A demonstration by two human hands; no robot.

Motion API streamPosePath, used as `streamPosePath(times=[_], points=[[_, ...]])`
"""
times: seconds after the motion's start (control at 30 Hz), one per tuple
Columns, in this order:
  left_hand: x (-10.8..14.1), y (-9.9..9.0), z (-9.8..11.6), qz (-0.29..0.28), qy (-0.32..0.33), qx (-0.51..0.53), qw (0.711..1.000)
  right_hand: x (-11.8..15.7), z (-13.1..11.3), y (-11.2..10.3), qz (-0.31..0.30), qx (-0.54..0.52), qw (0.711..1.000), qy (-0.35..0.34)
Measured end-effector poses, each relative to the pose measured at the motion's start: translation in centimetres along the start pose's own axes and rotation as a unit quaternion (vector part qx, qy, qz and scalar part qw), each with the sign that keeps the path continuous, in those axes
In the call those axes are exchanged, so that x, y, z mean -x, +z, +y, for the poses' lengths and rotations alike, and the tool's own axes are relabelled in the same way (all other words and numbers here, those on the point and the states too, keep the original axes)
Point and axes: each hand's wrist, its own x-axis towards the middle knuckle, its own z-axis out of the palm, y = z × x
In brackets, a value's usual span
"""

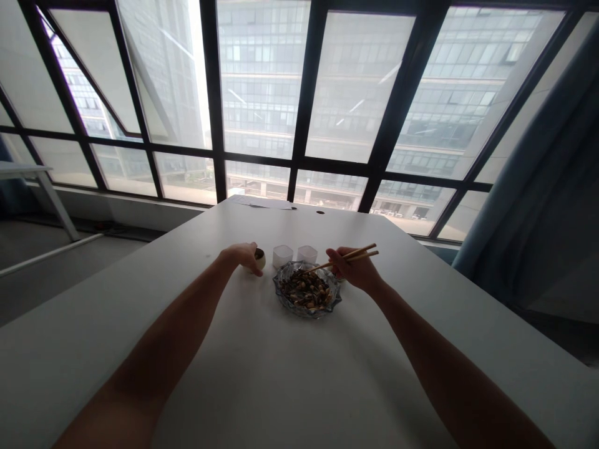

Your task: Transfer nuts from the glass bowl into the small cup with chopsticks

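Note:
A clear glass bowl with a jagged rim stands on the white table, filled with a mix of seeds and nuts. In my right hand, closed, is a pair of chopsticks; their tips reach into the bowl's left back part among the seeds. Left of the bowl, my left hand is wrapped round a small pale cup with dark contents at its opening. The cup rests on or just above the table; I cannot tell which. Behind the bowl are two whitish translucent cups, side by side.
The white table runs away toward tall black-framed windows. Sheets of paper lie at its far end, near two dark round holes. A blue curtain hangs at the right, and another white table stands at the far left.

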Motion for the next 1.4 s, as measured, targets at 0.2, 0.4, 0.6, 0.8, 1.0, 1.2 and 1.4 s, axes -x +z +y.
streamPosePath(times=[0.2, 0.4, 0.6, 0.8, 1.0, 1.2, 1.4], points=[[-0.1, 0.2, -1.2, 0.014, 0.036, 0.031, 0.999, -0.1, 0.2, 0.0, -0.017, -0.035, 0.999, 0.021], [0.4, 0.3, -1.4, 0.006, 0.086, 0.057, 0.995, -0.5, 0.3, -0.5, 0.052, -0.111, 0.991, 0.055], [0.6, 0.2, -0.7, 0.018, 0.112, 0.019, 0.993, -1.7, 0.9, -1.7, 0.166, -0.264, 0.924, 0.221], [0.8, 0.1, -0.5, 0.013, 0.069, 0.02, 0.997, -1.3, 0.4, -2.8, 0.161, -0.163, 0.965, 0.131], [1.1, -0.7, -0.7, -0.028, 0.011, -0.01, 0.999, -0.3, -1.3, -5.4, 0.133, -0.033, 0.99, -0.029], [1.7, -1.7, 3.7, 0.059, 0.037, -0.031, 0.997, -0.6, -0.9, -8.1, 0.204, 0.007, 0.979, 0.01], [-0.2, 0.5, 15.5, 0.081, 0.246, -0.014, 0.966, -0.5, -0.2, -9.8, 0.198, 0.018, 0.974, 0.111]])
